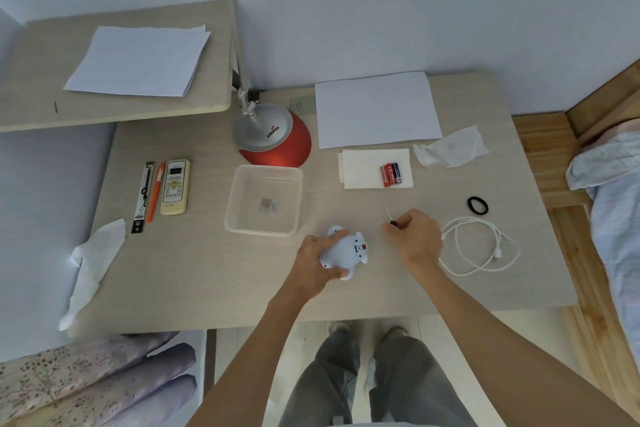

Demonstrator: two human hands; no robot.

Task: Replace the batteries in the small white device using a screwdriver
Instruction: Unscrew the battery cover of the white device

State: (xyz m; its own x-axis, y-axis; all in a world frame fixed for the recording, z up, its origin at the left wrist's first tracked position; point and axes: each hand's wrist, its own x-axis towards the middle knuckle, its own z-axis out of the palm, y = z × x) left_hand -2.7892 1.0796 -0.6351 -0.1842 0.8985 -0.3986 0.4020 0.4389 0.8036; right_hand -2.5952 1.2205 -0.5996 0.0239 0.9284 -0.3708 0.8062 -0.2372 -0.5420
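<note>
- While the left grip is curled round the small white device, the pair sits low over the tabletop; whether the device rests on it I cannot tell.
- Just right of that, the right grip pinches the screwdriver, whose thin shaft points away, its tip apart from the device.
- Beyond the right grip, batteries lie together on a folded tissue.
- Beyond the left grip, near the device, stands a clear container.
- A coiled white cable lies right against the right grip's outer side, with a black hair tie past it.
- Farther off sit a lamp base and a paper sheet.
</note>
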